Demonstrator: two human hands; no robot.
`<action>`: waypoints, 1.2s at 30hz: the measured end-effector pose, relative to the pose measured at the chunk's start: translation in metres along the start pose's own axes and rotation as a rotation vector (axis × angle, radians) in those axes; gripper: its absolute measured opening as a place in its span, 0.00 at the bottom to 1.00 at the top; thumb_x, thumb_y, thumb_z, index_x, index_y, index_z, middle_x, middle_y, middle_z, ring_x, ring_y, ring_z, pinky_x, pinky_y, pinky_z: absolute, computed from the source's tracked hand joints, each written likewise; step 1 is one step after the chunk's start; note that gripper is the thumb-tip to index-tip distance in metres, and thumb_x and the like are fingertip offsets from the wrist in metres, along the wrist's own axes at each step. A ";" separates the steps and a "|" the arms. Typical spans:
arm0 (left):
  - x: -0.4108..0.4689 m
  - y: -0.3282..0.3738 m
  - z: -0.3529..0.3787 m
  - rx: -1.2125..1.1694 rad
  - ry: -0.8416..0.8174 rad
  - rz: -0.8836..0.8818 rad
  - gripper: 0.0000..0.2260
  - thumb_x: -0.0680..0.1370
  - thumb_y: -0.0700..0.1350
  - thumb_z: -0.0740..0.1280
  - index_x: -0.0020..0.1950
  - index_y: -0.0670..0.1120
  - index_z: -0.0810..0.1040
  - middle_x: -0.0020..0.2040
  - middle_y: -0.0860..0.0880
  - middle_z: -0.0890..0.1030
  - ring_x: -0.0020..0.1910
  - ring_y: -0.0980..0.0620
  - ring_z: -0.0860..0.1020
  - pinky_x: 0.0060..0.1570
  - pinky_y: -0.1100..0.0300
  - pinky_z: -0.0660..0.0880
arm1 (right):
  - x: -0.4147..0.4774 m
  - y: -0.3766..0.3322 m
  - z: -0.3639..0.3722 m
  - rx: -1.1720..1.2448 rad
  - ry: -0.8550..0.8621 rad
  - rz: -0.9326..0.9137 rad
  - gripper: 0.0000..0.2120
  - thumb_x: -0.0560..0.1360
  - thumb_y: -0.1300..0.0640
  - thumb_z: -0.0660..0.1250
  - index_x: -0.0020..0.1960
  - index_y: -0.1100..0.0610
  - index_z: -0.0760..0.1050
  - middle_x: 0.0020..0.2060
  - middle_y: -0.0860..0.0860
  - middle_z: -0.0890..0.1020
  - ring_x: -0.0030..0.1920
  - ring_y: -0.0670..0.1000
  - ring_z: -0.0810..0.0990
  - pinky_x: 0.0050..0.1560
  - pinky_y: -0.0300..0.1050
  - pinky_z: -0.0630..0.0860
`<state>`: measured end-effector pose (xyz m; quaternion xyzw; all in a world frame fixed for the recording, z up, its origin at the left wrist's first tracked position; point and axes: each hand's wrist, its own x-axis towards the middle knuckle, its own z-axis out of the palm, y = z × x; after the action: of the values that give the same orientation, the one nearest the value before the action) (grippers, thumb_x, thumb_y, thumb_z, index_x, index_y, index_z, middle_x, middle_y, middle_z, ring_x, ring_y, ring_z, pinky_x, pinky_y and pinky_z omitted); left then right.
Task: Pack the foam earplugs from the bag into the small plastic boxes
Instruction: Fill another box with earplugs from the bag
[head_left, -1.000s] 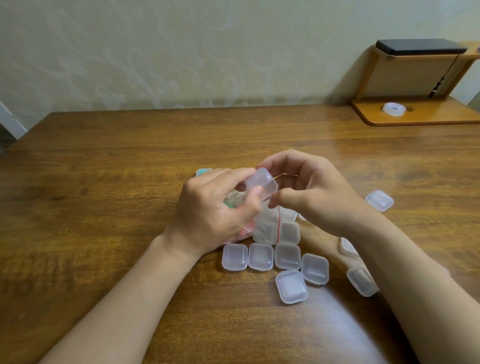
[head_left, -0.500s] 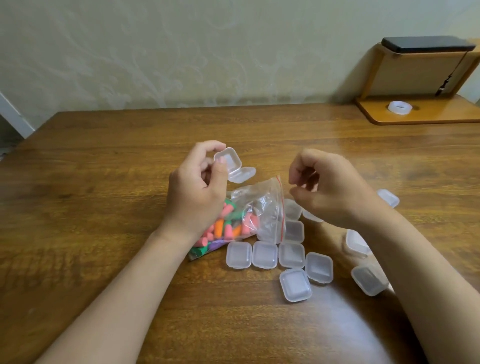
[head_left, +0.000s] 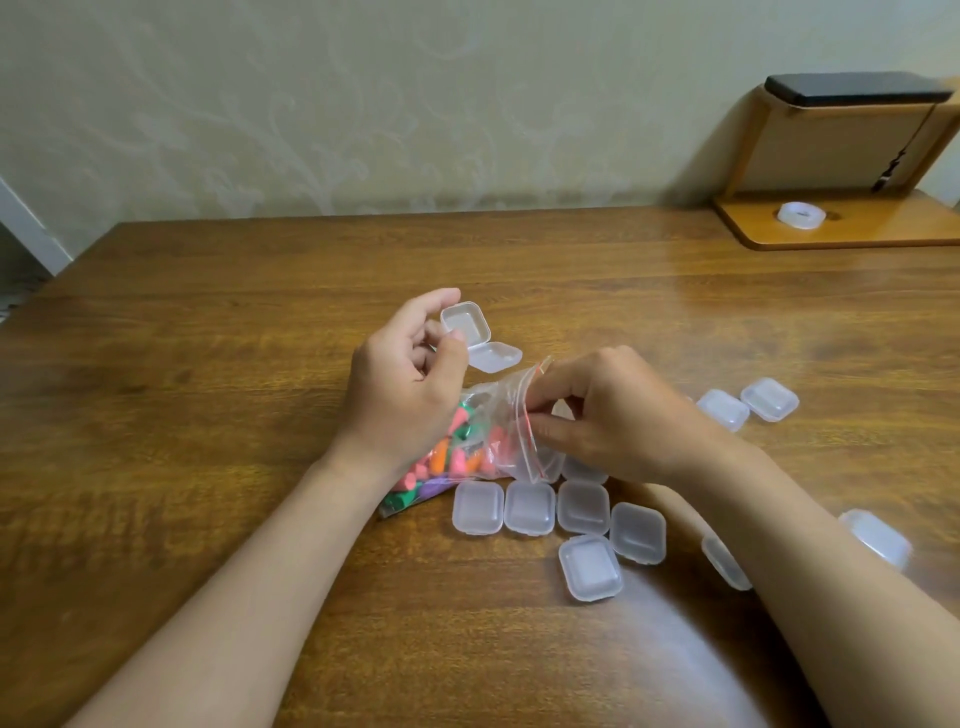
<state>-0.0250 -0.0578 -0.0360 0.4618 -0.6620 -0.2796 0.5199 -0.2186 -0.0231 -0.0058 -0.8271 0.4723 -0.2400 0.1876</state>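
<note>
Clear plastic box (head_left: 466, 326), lid hanging open, is being pinched ready in the left hand (head_left: 405, 387) beside the bag (head_left: 496, 415) of earplugs (head_left: 453, 457) on the table (head_left: 234, 364), while the right hand (head_left: 615, 415) is pinching the bag's mouth, presumably to open it.

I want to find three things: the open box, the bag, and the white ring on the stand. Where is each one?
open box (head_left: 466, 325): head view, inside of its base.
bag (head_left: 485, 434): head view, middle of its clear side.
white ring (head_left: 801, 223): head view, front of its rim.
</note>
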 end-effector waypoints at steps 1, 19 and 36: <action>0.000 0.000 0.000 0.005 -0.007 0.004 0.17 0.79 0.44 0.63 0.67 0.51 0.76 0.43 0.44 0.81 0.36 0.37 0.80 0.32 0.39 0.77 | 0.000 0.000 0.000 -0.011 -0.013 0.014 0.05 0.72 0.62 0.73 0.40 0.55 0.85 0.31 0.39 0.79 0.33 0.36 0.75 0.36 0.27 0.67; 0.000 -0.003 0.002 0.025 -0.017 0.030 0.17 0.78 0.43 0.64 0.67 0.51 0.76 0.42 0.47 0.81 0.30 0.48 0.78 0.29 0.50 0.77 | 0.003 -0.005 0.008 -0.032 -0.080 0.090 0.06 0.64 0.50 0.65 0.29 0.44 0.70 0.33 0.46 0.76 0.33 0.45 0.72 0.35 0.52 0.76; 0.000 0.002 -0.003 0.036 0.041 0.110 0.17 0.79 0.43 0.65 0.68 0.51 0.76 0.42 0.54 0.79 0.38 0.48 0.81 0.36 0.43 0.81 | -0.009 0.016 -0.028 0.250 0.140 0.018 0.05 0.75 0.64 0.72 0.42 0.56 0.81 0.37 0.49 0.82 0.35 0.48 0.78 0.37 0.48 0.76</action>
<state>-0.0228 -0.0565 -0.0339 0.4397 -0.6803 -0.2292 0.5397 -0.2494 -0.0254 0.0069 -0.7742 0.4580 -0.3524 0.2580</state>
